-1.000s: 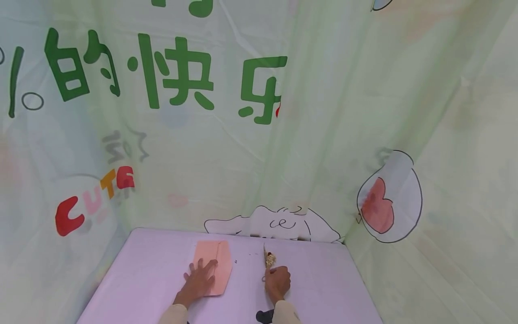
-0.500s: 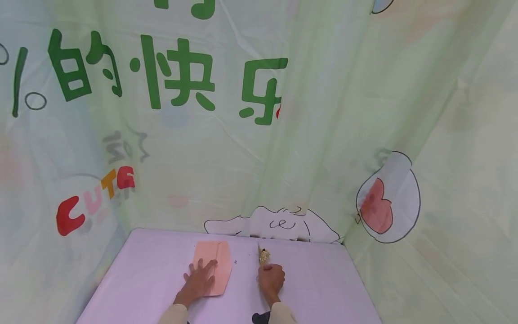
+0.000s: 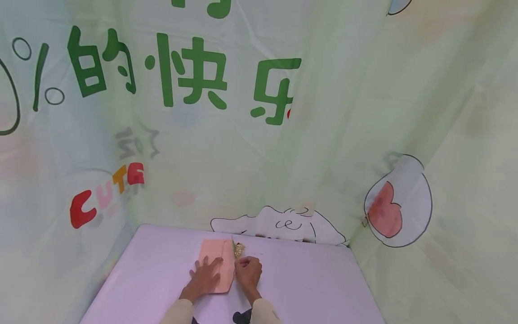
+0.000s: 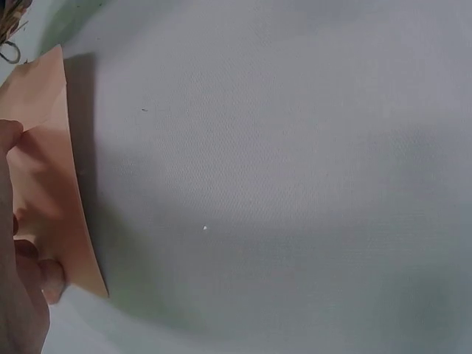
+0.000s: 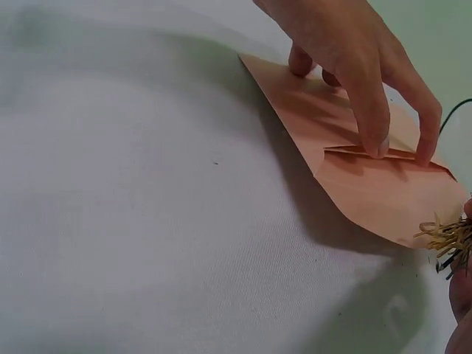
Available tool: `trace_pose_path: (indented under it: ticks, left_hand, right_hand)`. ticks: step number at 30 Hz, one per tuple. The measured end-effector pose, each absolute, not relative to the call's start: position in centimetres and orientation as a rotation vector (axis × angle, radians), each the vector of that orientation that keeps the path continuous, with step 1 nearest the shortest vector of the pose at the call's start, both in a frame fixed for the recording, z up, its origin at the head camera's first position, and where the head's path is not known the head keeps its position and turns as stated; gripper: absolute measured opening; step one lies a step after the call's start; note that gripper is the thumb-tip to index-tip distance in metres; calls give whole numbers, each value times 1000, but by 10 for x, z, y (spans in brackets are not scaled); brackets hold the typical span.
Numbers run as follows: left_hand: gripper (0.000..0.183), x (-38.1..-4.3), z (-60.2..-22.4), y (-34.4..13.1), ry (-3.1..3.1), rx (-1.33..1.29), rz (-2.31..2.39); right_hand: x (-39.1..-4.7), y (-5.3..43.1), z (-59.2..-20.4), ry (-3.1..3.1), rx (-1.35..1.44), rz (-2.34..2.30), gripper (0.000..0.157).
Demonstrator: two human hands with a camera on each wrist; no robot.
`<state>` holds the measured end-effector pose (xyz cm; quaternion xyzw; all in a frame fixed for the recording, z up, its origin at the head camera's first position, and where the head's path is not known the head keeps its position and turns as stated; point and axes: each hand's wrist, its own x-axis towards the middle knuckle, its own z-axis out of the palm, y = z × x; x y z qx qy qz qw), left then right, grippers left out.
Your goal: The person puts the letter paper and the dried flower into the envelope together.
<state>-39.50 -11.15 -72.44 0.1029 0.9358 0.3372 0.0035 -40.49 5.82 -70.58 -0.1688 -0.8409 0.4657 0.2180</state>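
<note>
A peach paper envelope (image 3: pixel 211 246) lies on the table, a slit-like opening across it in the right wrist view. My left hand (image 3: pixel 205 276) rests on it with spread fingers; two fingertips (image 5: pixel 378 144) sit at the opening's edge. My right hand (image 3: pixel 249 271) pinches a small bunch of dried flowers (image 3: pixel 239 249) right beside the envelope's right edge. Its tied straw stems (image 5: pixel 451 237) overlap the envelope's end in the right wrist view. A loop of twine (image 4: pixel 10 51) shows at the left wrist view's corner.
The table (image 3: pixel 307 283) has a pale lilac cover with small dark specks. Printed cloth curtains (image 3: pixel 243 171) enclose it at the back and both sides. A black device (image 3: pixel 243 316) sits at the right wrist.
My right hand has moved left with the dried flowers, from well apart to right beside the envelope. The left hand stays on the envelope. The head view has turned slightly left.
</note>
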Motion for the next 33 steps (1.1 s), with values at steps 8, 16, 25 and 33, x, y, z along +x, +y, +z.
trace_pose_path:
  ticks: [8, 16, 25, 33]
  left_hand:
    - [49, -404, -741, -110, 2948, 339, 1047]
    - [49, -401, -726, -112, 2943, 358, 1048]
    - [50, -399, -715, -113, 2927, 354, 1031]
    - [46, -398, -714, -117, 2940, 360, 1018]
  right_hand:
    - [-405, 44, -708, -2360, -467, 1321, 10]
    - [-403, 36, -714, -2379, -431, 1325, 7]
    - [-407, 25, -721, -2448, -326, 1126, 15]
    - [-411, 16, -731, -2475, -246, 1066, 10]
